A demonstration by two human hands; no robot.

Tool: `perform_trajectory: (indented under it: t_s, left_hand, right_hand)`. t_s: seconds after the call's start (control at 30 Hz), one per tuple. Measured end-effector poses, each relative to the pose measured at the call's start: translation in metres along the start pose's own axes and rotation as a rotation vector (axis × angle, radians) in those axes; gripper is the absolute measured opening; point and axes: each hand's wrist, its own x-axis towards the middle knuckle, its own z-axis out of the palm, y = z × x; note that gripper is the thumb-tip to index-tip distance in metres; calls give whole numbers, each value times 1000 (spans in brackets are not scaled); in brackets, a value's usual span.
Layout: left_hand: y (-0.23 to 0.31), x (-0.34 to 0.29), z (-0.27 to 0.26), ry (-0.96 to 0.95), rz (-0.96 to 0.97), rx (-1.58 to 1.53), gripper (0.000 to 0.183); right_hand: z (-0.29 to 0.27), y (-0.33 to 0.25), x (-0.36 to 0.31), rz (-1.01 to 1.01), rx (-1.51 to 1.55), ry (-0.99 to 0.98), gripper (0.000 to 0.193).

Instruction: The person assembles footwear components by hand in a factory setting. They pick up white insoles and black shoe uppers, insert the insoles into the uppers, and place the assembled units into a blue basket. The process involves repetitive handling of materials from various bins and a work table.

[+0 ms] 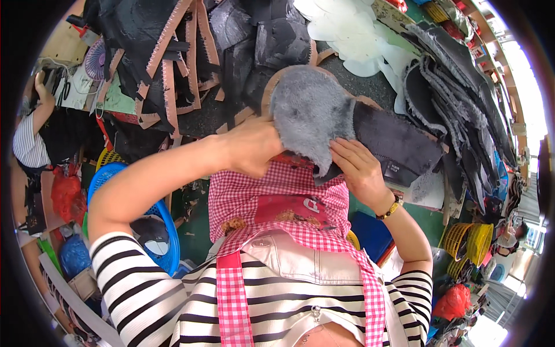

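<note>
A grey plush piece [309,110] with a rounded top and a tan edge lies in front of me, at the near side of the table. At its left edge my left hand [253,147] is closed, fingers curled with the rim at the thumb side. My right hand [357,166] holds the lower right corner, its fingers together over the plush and the thumb hidden. A dark flap [326,172] shows under that corner. Right of the plush, a black flat piece [396,139] with small pale print reaches outward.
Black pieces with tan zigzag-edged strips [167,87] heap at the far left. White rounded sheets [350,37] lie at the back, and grey plush-lined pieces [457,110] stack at right. A blue basket [167,231] stands at lower left; another person's arm [41,104] shows at far left.
</note>
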Motion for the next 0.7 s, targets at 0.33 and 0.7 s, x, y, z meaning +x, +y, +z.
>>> perform_trajectory:
  t_s: [0.33,0.7]
  left_hand:
    - [39,0,30,357,-202,-50,54]
    - [40,-8,44,306,-117,177,45]
  right_hand:
    - [33,-17,-19,29,51,208,55]
    - [21,-10,-12,12,97,389,23]
